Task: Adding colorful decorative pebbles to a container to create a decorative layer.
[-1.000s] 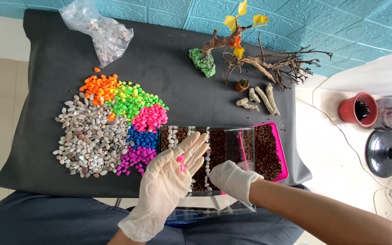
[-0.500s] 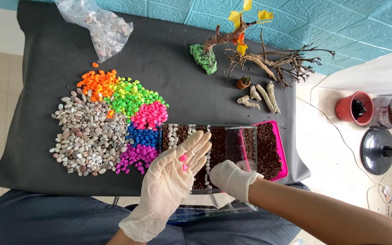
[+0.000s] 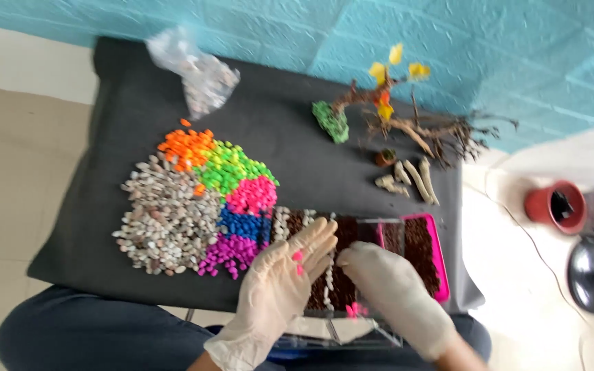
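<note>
- The black cloth (image 3: 297, 151) covered the table top and served as a dark ground on which every loose item lay in view.
- The clear tank (image 3: 352, 275) stood at the near edge of the cloth, directly below both hands, with a layer of brown soil and a line of white pebbles inside; a pink tray (image 3: 429, 255) lay against its right end.
- The grey pebble heap (image 3: 166, 223) lay left of the tank, with small heaps of orange, green, pink, blue and magenta gravel (image 3: 242, 206) packed against its right side, presumably to keep the supply within reach.
- The driftwood with yellow leaves (image 3: 407, 117) and a green plant piece (image 3: 330, 122) lay at the far side of the cloth, well apart from the tank.
- The plastic bag of stones (image 3: 197, 72) lay at the far left corner.
- The left hand (image 3: 283, 282), gloved, was held palm up and flat over the tank, fingers spread; it acted as a dish for a few pink stones (image 3: 297, 257) resting on it.
- The right hand (image 3: 393, 292), gloved, was curled palm down over the tank, its fingertips near the left palm; whether it pinched a stone could not be determined.
</note>
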